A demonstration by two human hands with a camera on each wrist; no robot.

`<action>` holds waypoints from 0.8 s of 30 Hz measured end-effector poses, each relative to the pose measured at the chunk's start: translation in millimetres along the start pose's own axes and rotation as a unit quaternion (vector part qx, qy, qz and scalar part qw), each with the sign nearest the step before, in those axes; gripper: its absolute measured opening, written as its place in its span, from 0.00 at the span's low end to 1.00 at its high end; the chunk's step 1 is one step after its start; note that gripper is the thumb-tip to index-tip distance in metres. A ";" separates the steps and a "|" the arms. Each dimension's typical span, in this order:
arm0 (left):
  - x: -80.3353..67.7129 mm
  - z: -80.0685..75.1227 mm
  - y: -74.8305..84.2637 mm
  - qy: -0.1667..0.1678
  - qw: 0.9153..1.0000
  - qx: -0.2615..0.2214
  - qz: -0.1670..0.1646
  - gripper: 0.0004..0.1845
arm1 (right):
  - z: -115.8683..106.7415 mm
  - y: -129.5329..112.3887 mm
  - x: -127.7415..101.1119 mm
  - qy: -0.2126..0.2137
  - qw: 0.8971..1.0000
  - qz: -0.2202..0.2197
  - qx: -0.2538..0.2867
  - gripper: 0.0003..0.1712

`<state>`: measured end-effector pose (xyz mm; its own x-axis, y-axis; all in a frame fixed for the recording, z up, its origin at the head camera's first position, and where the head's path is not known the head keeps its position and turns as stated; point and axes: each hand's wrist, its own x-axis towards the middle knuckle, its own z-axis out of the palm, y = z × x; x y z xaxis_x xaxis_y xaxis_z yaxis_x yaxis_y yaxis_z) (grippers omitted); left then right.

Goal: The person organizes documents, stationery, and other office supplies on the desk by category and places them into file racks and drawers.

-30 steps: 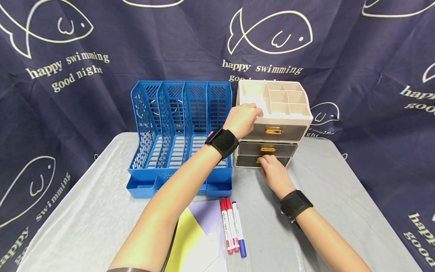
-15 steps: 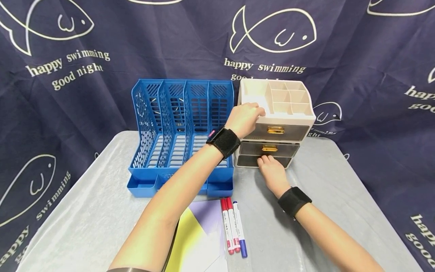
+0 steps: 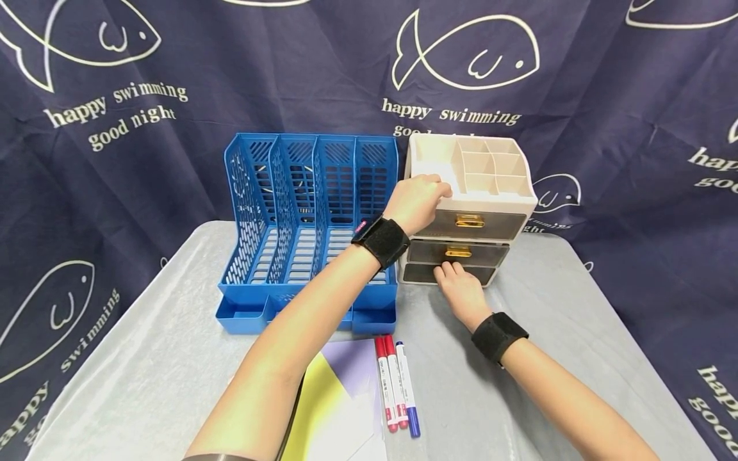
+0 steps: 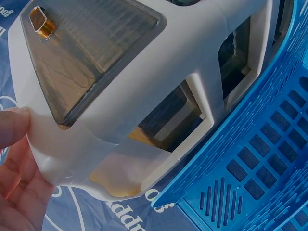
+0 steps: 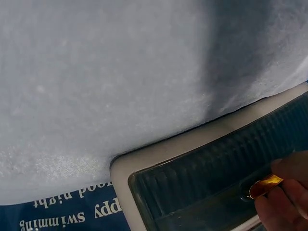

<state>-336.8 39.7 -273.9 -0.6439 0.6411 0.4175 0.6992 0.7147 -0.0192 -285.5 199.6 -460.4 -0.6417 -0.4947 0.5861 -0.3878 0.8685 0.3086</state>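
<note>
A cream desk organizer [image 3: 490,192] with three smoky drawers stands at the back of the table. My left hand [image 3: 439,191] grips its top front left corner; in the left wrist view my thumb [image 4: 14,126] presses the cream rim [image 4: 144,91]. My right hand [image 3: 447,271] is at the bottom drawer [image 3: 478,274]. In the right wrist view its fingertips [image 5: 284,207] pinch the gold handle [image 5: 264,185] of that drawer [image 5: 202,192]. The top and middle drawers look closed, and their gold handles [image 3: 469,221] are free.
A blue four-slot file rack [image 3: 300,211] stands directly left of the organizer, touching it. Three markers [image 3: 398,390] and yellow and purple paper sheets [image 3: 340,397] lie near the front edge. A grey cloth covers the table [image 3: 553,320]; a dark fish-print curtain hangs behind.
My right hand and wrist have shifted slightly forward toward the organizer at the bottom drawer. The left hand keeps the same hold on the corner.
</note>
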 end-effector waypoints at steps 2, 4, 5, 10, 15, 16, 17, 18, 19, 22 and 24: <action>-0.4 -0.5 0.4 -0.003 1.000 -0.002 0.001 0.14 | 1.5 0.2 -0.1 0.004 1.000 -0.003 -0.004 0.03; -0.8 -0.7 0.7 -0.004 1.000 -0.002 0.001 0.14 | 2.5 0.4 -0.1 0.006 1.000 -0.005 -0.006 0.04; -0.8 -0.8 0.8 -0.004 1.000 -0.002 0.001 0.14 | 2.5 0.3 0.0 0.006 1.000 -0.005 -0.006 0.04; -0.2 -0.4 1.0 0.002 1.000 0.002 0.002 0.15 | 1.7 -0.7 1.8 -0.001 1.000 0.002 -0.001 0.04; 0.2 -0.4 0.9 0.004 1.000 0.008 0.004 0.16 | 0.7 -1.1 2.9 -0.020 1.000 0.008 0.002 0.04; 0.1 -0.3 0.9 0.004 1.000 0.009 0.003 0.16 | 0.5 -1.0 3.1 -0.024 1.000 0.008 0.002 0.05; 0.0 -0.6 1.0 0.004 1.000 0.009 0.003 0.16 | 0.4 -0.8 3.3 -0.027 1.000 0.008 0.002 0.05; 0.0 -0.7 1.0 0.003 1.000 0.008 0.003 0.16 | 0.3 -0.5 3.5 -0.029 1.000 0.007 0.002 0.06; 0.1 -0.7 1.0 0.003 1.000 0.009 0.002 0.16 | 0.2 -0.3 3.6 -0.029 1.000 0.005 0.003 0.06; 0.2 -0.7 0.9 0.003 1.000 0.006 0.002 0.16 | -0.7 0.4 3.5 -0.024 1.000 0.000 0.006 0.07; 0.1 -0.6 0.5 0.002 1.000 0.005 0.001 0.16 | -1.2 0.5 3.2 -0.016 1.000 -0.007 0.010 0.07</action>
<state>-336.3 39.9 -273.3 -0.6417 0.6415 0.4203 0.6970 0.7165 -0.0294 -287.0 198.5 -457.4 -0.6571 -0.5075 0.5573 -0.4090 0.8611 0.3019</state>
